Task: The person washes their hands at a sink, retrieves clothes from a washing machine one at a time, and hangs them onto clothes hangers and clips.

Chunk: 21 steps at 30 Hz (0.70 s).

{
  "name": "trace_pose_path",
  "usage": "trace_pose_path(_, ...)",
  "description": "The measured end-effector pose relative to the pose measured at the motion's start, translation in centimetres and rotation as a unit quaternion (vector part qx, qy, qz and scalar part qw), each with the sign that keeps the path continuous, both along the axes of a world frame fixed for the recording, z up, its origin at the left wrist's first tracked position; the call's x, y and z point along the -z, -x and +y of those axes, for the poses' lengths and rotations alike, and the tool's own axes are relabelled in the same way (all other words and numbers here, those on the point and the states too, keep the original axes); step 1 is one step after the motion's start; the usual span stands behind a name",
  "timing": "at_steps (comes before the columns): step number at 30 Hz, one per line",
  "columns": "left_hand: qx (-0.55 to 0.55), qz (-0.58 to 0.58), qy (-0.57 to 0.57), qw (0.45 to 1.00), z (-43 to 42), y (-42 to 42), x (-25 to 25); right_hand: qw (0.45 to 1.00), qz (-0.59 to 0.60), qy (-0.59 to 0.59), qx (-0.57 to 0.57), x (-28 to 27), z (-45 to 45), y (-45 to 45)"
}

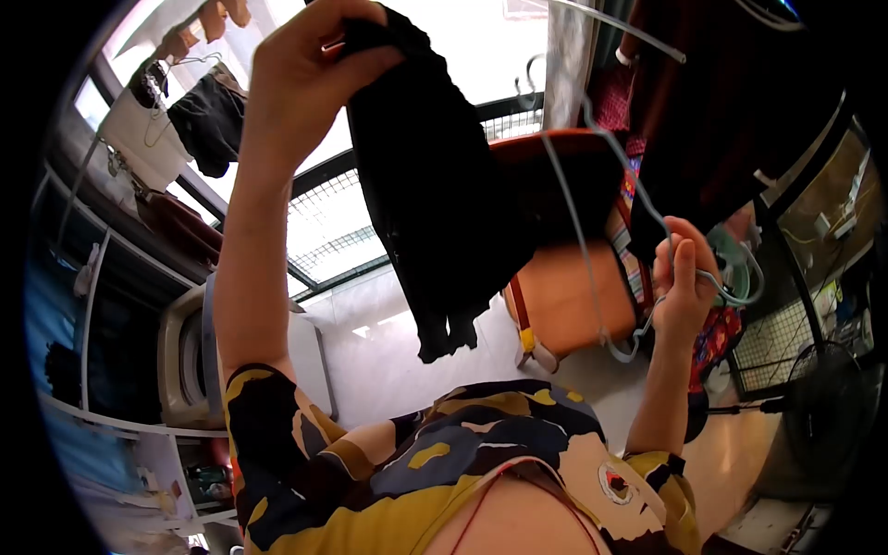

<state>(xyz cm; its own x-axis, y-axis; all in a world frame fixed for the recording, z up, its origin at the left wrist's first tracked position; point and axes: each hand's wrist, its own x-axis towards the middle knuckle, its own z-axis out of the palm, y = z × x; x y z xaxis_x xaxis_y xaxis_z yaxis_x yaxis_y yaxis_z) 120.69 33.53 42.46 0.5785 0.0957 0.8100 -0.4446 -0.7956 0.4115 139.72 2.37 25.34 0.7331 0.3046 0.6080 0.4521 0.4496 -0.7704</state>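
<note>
High on the left of the head view, my left hand pinches the gathered top of a black garment between thumb and fingers. The cloth hangs in a long dark fold, and its lower edge is uneven. Its exact kind is hard to make out. On the right, my right hand is closed around a pale blue-grey clothes hanger. The hanger is tilted, with a bent end sticking out past my fingers. I see no cloth on the hanger, and it is apart from the garment in my left hand.
An orange chair stands beyond the hanger. Clothes hang by the window at left, above a washing machine. Dark clothing hangs at upper right. A fan stands at right, near a wire-mesh rack.
</note>
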Motion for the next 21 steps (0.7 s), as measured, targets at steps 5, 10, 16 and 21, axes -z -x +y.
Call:
trace_pose_path(5, 0.006, 0.035, -0.027, 0.999, -0.4, 1.5, 1.2, 0.989, -0.06, -0.132, 0.02, -2.3, -1.5, -1.4)
trace_pose_path(10, -0.036, 0.073, -0.047, 0.996, -1.9, 1.6, 2.0, 0.95, -0.022, -0.271, -0.153, -5.5, -1.2, -0.5)
trace_pose_path(16, -0.03, 0.082, -0.046, 0.995, -2.2, 0.7, 3.2, 0.896, -0.001, -0.332, -0.296, -5.2, -0.5, -1.3)
trace_pose_path(21, -0.053, 0.08, -0.049, 0.994, -3.5, -0.4, 4.2, 0.885, 0.031, -0.355, -0.299, -4.2, 0.3, -0.8)
